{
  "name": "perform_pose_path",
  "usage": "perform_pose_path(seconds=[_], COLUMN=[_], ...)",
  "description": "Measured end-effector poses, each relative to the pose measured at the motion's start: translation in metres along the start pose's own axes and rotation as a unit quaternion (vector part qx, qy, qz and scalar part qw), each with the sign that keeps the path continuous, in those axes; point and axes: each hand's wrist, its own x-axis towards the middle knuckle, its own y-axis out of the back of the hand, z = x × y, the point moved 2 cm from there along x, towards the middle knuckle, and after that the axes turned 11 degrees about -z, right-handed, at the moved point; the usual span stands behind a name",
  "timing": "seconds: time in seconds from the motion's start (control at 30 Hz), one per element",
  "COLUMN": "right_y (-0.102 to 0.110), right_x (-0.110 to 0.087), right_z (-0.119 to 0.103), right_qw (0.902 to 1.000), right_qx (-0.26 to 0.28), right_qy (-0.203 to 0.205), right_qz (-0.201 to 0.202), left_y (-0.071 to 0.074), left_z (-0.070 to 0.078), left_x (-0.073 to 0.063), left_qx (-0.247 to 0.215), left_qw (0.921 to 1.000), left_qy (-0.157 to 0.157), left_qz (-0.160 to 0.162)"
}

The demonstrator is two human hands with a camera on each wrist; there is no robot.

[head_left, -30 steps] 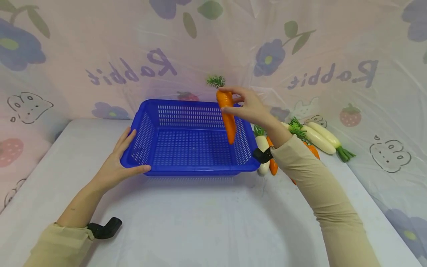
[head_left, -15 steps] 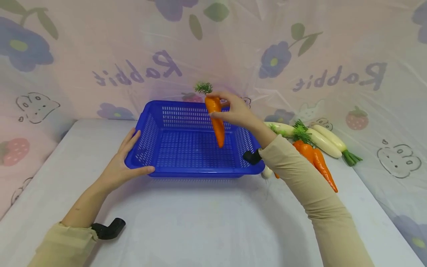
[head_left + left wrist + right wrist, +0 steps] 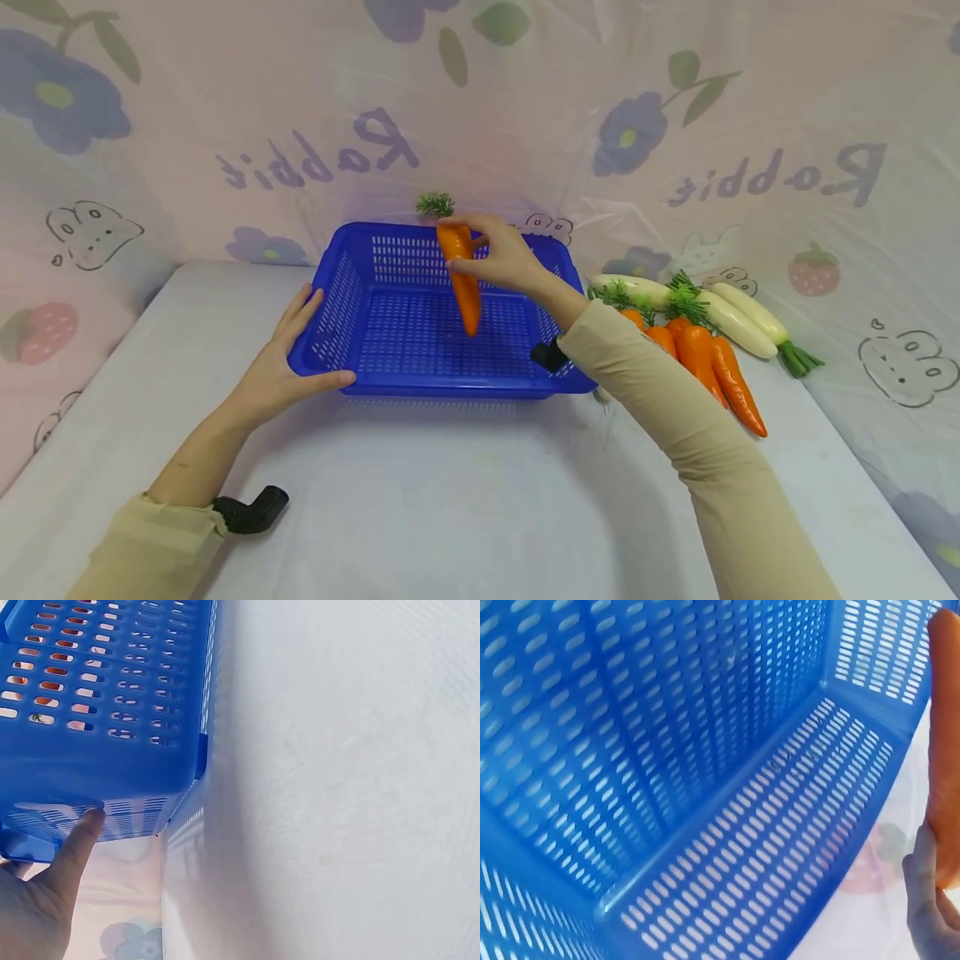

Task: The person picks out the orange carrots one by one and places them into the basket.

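Note:
My right hand [image 3: 501, 253] pinches an orange carrot [image 3: 467, 293] near its top, between thumb and fingers. Its green leafy tuft points up and its tip hangs down over the inside of a blue plastic basket [image 3: 457, 386]. In the right wrist view the carrot [image 3: 946, 742] lies at the right edge, with part of the hand [image 3: 930, 904] below it. At the basket's left front corner, my left hand [image 3: 272, 375] rests with its straight fingers on the side and its thumb at the front rim. The left wrist view shows a digit of the left hand [image 3: 45, 907] touching the wall.
Right of the basket, several carrots [image 3: 697, 354] lie partly under the right sleeve. White radishes [image 3: 738, 323] with green tops lie behind them. The white table [image 3: 420, 492] backs onto a printed curtain [image 3: 480, 108].
The right hand has carried the carrot leftward, from above the basket's right side to nearer its middle, and slightly lower. More carrots now show beside the sleeve. The left hand stays at the basket's corner.

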Motion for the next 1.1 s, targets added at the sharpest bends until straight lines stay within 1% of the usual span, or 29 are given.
perform_pose_path(seconds=[0.17,0.37,0.57,0.7,0.87,1.0,1.1], right_y=[-0.010,-0.024,-0.035,-0.042,-0.053,-0.062,-0.069], right_x=[0.008,0.016,0.024,0.027,0.034,0.039,0.041], right_z=[0.000,-0.002,-0.004,-0.003,-0.001,0.000,0.002], right_qw=[0.9999,0.9993,0.9984,0.9966,0.9932,0.9912,0.9905], right_qx=[0.011,0.019,0.030,0.058,0.088,0.098,0.101], right_qy=[0.003,-0.020,-0.015,-0.013,0.002,0.006,0.001], right_qz=[-0.007,-0.026,-0.045,-0.058,-0.076,-0.088,-0.093], left_y=[0.000,0.001,0.001,0.000,0.001,0.001,0.000], left_z=[0.000,0.001,0.000,0.000,-0.001,-0.001,-0.001], left_x=[0.000,-0.001,0.000,0.001,0.001,0.002,0.001], left_qx=[0.001,0.005,0.010,0.010,0.009,0.006,0.005], left_qw=[1.0000,1.0000,0.9999,0.9999,0.9999,0.9999,0.9999], left_qy=[0.004,0.006,0.009,0.011,0.012,0.011,0.012], left_qz=[0.000,0.001,0.003,0.000,0.000,0.000,0.000])
